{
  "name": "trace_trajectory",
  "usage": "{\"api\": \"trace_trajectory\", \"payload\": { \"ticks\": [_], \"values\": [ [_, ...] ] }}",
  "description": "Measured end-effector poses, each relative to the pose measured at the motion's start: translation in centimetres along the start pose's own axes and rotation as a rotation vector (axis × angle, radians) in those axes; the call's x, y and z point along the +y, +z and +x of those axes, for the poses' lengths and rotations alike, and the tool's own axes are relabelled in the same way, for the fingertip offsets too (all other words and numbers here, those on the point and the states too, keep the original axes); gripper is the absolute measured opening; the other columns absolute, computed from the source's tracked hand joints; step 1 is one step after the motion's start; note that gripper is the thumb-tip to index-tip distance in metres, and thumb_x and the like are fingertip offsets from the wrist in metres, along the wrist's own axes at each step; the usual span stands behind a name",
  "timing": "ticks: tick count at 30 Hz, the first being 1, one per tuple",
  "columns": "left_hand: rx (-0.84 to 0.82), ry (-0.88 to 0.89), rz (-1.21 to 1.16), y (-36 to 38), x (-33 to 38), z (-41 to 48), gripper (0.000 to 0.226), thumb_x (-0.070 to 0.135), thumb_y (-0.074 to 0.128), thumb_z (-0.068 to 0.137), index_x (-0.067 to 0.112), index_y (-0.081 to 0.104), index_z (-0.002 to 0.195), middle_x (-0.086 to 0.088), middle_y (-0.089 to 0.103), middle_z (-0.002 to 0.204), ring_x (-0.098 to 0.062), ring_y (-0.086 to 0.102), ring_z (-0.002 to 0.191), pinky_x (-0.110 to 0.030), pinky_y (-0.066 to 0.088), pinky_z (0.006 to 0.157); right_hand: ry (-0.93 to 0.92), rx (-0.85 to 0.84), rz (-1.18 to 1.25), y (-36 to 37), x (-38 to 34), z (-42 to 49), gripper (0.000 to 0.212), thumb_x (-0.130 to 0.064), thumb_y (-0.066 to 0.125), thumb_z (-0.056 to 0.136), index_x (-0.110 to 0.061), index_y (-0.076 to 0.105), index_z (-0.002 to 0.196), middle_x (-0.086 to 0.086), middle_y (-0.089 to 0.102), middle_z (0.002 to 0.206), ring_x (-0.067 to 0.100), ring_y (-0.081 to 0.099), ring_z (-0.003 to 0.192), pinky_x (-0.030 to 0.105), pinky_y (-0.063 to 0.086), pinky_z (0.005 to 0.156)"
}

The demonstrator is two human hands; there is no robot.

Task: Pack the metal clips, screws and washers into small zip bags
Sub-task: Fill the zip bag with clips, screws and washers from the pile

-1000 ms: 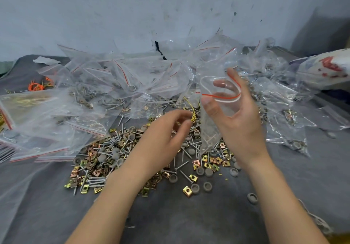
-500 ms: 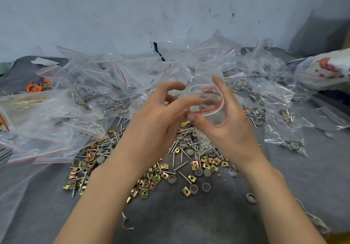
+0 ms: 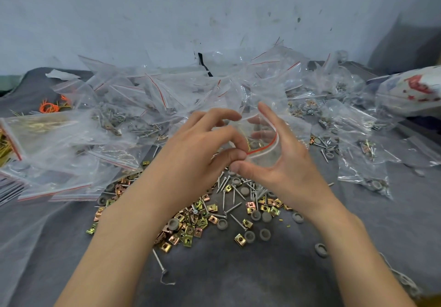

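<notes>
**A:** Where is the small clear zip bag with a red stripe (image 3: 263, 157) at its mouth?

**B:** It is up in the air, above the loose parts. Its mouth is held open like a ring. The right hand (image 3: 284, 173) holds it, with the thumb under the rim and the fingers behind the plastic.

**A:** And the left hand (image 3: 191, 156)?

**B:** Its fingers are curled. The tips of thumb and index finger meet at the left edge of the bag's mouth. I cannot tell if they pinch the rim or some small part.

**A:** What lies under the hands?

**B:** A scattered heap lies on the dark grey cloth (image 3: 238, 278). It has gold-coloured square metal clips (image 3: 187, 232), thin silver screws (image 3: 234, 192) and round grey washers (image 3: 255, 215). A few washers lie apart, near the right forearm.

**A:** And behind?

**B:** A large pile of clear zip bags (image 3: 133, 96) with parts inside lies before the pale wall (image 3: 214, 8). Some orange rubber bands (image 3: 49, 108) are far on the left.
</notes>
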State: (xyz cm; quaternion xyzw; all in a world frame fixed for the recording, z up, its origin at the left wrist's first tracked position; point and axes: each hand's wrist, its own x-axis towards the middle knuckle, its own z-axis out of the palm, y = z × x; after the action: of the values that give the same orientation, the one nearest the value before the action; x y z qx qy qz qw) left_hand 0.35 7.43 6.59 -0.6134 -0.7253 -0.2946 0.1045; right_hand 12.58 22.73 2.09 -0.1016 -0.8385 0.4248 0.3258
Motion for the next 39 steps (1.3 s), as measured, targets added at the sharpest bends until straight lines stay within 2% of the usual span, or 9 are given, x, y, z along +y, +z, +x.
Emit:
{"api": "trace_trajectory", "payload": {
  "ticks": [4,10,12,16,19,27,33,36,39],
  "values": [
    [0.03,-0.004,-0.029,0.0,0.1,0.0,0.012,0.039,0.05,0.097,0.032,0.06,0.098,0.015,0.045,0.137,-0.008,0.041,0.121,-0.032,0.041,0.095,-0.013,0.033,0.042,-0.1,-0.1,0.0,0.101,-0.069,0.078,0.064,-0.041,0.036,0.152,-0.022,0.055,0.138,-0.005,0.057,0.121,0.016,0.044,0.102],
    [0.102,-0.062,-0.185,0.3,0.5,0.2,0.012,0.036,0.055,0.098,0.028,0.063,0.093,0.017,0.05,0.133,-0.007,0.043,0.124,-0.013,0.032,0.098,-0.047,0.073,0.077,0.1,-0.3,0.1,0.095,-0.062,0.082,0.067,-0.037,0.042,0.15,-0.021,0.059,0.132,0.0,0.061,0.118,0.011,0.044,0.095],
    [0.128,-0.087,-0.228,0.4,0.8,0.3,0.012,0.038,0.056,0.095,0.03,0.062,0.09,0.019,0.052,0.13,-0.004,0.043,0.124,-0.012,0.031,0.099,-0.051,0.067,0.091,0.1,-0.3,0.1,0.096,-0.06,0.084,0.066,-0.04,0.041,0.149,-0.024,0.058,0.133,-0.001,0.06,0.119,0.015,0.047,0.095],
    [0.125,-0.11,-0.251,0.7,1.3,0.4,0.011,0.039,0.056,0.097,0.033,0.06,0.088,0.022,0.051,0.128,-0.004,0.044,0.126,-0.015,0.034,0.098,-0.041,0.063,0.129,0.5,-0.3,0.0,0.094,-0.057,0.084,0.066,-0.039,0.042,0.148,-0.025,0.057,0.131,0.003,0.061,0.121,0.034,0.052,0.1],
    [0.118,-0.108,-0.281,0.6,1.2,0.4,0.015,0.041,0.051,0.099,0.033,0.06,0.089,0.018,0.051,0.129,-0.007,0.046,0.125,-0.024,0.038,0.098,-0.057,0.086,0.12,0.5,-0.3,0.0,0.088,-0.056,0.081,0.07,-0.035,0.045,0.148,-0.024,0.059,0.13,0.002,0.062,0.12,0.025,0.05,0.099],
    [0.062,-0.087,-0.324,0.4,1.2,0.0,0.028,0.038,0.039,0.105,0.027,0.062,0.092,0.013,0.05,0.13,-0.009,0.039,0.136,-0.034,0.039,0.106,-0.087,0.098,0.114,0.1,-0.4,-0.1,0.082,-0.048,0.079,0.076,-0.026,0.047,0.148,-0.018,0.062,0.127,0.008,0.065,0.116,0.021,0.05,0.095],
    [0.007,-0.058,-0.433,0.3,2.1,0.0,0.023,0.038,0.043,0.102,0.049,0.063,0.107,0.012,0.049,0.136,-0.01,0.036,0.139,-0.025,0.032,0.112,-0.1,0.06,0.112,0.3,-0.4,-0.2,0.078,-0.047,0.079,0.075,-0.037,0.047,0.145,-0.012,0.063,0.135,0.006,0.063,0.122,0.027,0.049,0.102],
    [-0.016,-0.097,-0.48,0.3,1.8,-0.1,0.028,0.037,0.047,0.1,0.028,0.072,0.11,0.009,0.052,0.136,-0.008,0.038,0.138,-0.034,0.034,0.113,-0.108,0.068,0.099,0.3,-0.6,-0.2,0.076,-0.046,0.079,0.076,-0.042,0.045,0.144,-0.013,0.064,0.135,0.002,0.061,0.122,0.017,0.046,0.1],
    [-0.04,-0.117,-0.555,0.2,1.4,-0.3,0.028,0.034,0.053,0.096,0.016,0.074,0.1,0.007,0.054,0.135,-0.003,0.041,0.136,-0.034,0.035,0.112,-0.117,0.086,0.089,0.3,-0.7,-0.2,0.076,-0.046,0.077,0.076,-0.039,0.046,0.144,-0.012,0.065,0.132,0.008,0.065,0.118,0.021,0.049,0.098]
  ]
}}
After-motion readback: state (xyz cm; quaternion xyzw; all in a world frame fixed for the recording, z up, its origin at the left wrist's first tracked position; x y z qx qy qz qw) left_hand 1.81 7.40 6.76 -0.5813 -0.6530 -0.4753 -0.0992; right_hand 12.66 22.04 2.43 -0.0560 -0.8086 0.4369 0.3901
